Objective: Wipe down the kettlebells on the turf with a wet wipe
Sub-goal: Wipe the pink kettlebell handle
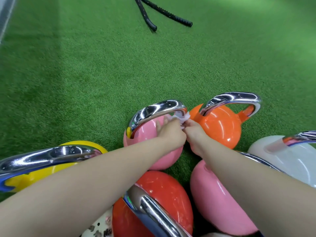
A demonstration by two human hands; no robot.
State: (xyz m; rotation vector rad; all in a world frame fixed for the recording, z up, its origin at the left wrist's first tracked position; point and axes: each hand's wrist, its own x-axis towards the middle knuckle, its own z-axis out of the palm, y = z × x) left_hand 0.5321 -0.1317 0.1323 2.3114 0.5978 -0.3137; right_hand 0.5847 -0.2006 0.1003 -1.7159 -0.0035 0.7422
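A single head-worn wide-angle camera supplied the only view. It looked forward and steeply down over both forearms onto the green turf (102, 69). The pink kettlebell (145, 135) sat just below frame centre, at arm's reach. Nearer kettlebells crowded the bottom edge, close to the lens and enlarged by it. Beyond the pink kettlebell, the turf ran to the top edge, where two battle rope (171, 13) ends lay. Straight lines bowed toward the frame margins.
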